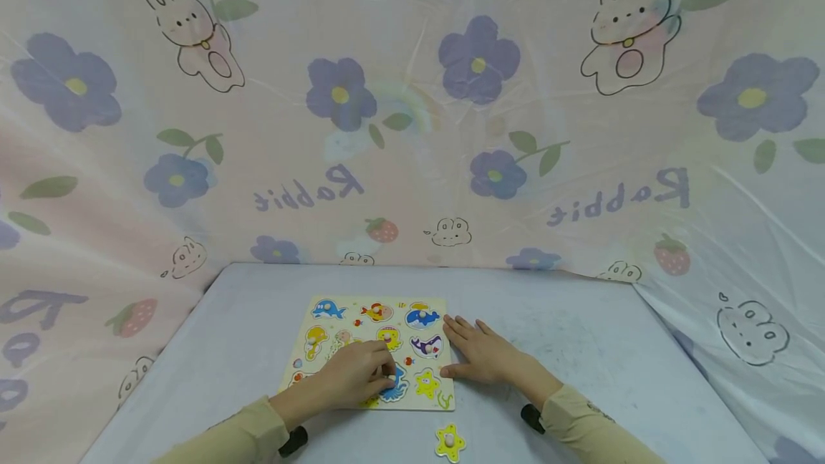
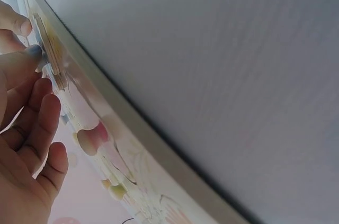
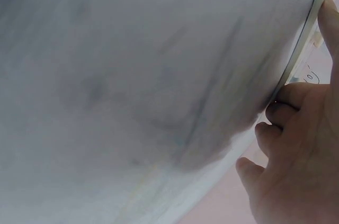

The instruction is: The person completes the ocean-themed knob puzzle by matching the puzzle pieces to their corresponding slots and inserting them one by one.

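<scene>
A wooden peg puzzle board with sea-animal pieces lies on the table. My left hand reaches over its lower middle, thumb and fingertip pinching the small knob of a blue octopus-like puzzle piece. In the left wrist view that piece sits at the board face; whether it is fully seated I cannot tell. My right hand rests along the board's right edge, fingers extended and touching it. A yellow star piece with a knob lies on the table below the board, and a star shape shows on the board.
Other pieces on the board include a blue whale, a purple whale, a red fish and a seahorse. The white table backs onto a hanging patterned cloth.
</scene>
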`<action>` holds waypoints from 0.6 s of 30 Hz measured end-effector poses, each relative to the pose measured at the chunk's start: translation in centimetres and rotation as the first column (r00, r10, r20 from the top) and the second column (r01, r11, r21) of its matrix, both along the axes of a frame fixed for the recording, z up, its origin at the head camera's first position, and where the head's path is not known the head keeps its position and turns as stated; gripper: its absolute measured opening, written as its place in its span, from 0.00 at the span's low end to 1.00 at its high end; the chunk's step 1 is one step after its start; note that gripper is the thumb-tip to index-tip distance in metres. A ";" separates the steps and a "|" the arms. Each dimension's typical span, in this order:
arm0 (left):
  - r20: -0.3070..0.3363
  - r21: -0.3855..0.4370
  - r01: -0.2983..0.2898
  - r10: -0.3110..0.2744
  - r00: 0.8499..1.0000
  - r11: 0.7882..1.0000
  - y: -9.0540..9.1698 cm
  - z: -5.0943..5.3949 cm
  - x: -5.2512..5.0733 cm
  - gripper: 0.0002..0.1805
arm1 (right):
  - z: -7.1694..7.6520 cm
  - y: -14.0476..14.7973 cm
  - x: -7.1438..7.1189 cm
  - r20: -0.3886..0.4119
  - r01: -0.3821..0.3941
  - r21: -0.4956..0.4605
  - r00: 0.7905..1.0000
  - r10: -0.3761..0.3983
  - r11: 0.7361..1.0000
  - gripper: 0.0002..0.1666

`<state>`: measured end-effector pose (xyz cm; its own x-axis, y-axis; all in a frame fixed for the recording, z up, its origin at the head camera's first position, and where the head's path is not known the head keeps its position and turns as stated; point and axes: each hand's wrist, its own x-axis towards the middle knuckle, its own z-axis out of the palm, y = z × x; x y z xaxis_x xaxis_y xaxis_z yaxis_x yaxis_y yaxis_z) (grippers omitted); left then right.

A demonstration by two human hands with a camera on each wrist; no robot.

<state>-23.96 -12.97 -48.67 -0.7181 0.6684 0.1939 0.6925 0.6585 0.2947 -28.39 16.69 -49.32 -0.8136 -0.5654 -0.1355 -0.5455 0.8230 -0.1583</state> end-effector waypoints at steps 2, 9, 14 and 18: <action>0.003 -0.005 -0.002 0.002 1.000 1.000 0.0 0.0 -0.1 0.06 | 0.0 0.0 0.0 0.003 0.000 -0.005 1.000 0.000 1.000 0.57; 0.019 -0.008 0.007 -0.007 1.000 1.000 0.1 0.0 -0.3 0.07 | 0.0 0.0 0.0 -0.001 -0.001 -0.003 1.000 0.001 1.000 0.57; 0.044 0.003 0.013 -0.013 0.999 1.000 0.1 0.2 -0.4 0.06 | 0.0 -0.1 -0.1 -0.004 0.001 0.000 1.000 -0.001 1.000 0.57; 0.051 0.000 0.011 -0.011 0.999 1.000 0.1 0.2 -0.4 0.06 | 0.0 -0.1 -0.1 -0.003 0.003 0.000 1.000 -0.003 1.000 0.57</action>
<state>-24.35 -12.86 -48.46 -0.7196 0.6763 0.1573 0.6838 0.6509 0.3297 -28.46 16.62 -49.35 -0.8156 -0.5631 -0.1335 -0.5436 0.8246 -0.1566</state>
